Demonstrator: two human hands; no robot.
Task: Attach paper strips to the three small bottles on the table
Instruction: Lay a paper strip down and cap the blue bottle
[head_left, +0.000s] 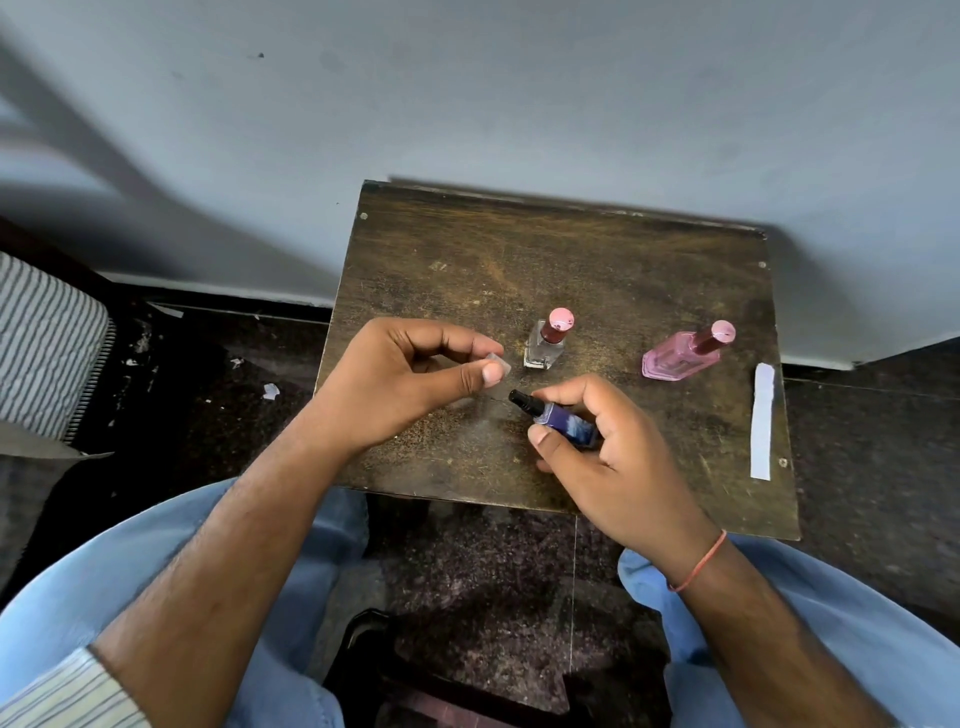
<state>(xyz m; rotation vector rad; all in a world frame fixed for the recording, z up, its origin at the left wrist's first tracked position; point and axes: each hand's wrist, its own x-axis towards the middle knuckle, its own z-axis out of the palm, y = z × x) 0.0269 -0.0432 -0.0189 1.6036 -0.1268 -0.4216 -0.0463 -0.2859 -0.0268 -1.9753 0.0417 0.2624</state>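
A small clear piece (496, 364) is pinched in the left hand (410, 379). A blue bottle (563, 421), tilted, cap pointing left, is gripped by the right hand (613, 457) above the table (467, 249) near edge. Two pink-capped bottles stand mid-table: clear bottle (545, 343), pink bottle (683, 353). One paper strip (762, 421) lies lengthwise along the right edge.

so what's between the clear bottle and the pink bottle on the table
Nothing: in the head view, the stretch of table between the clear bottle and the pink bottle is bare wood. The paper strip lies beyond the pink one.
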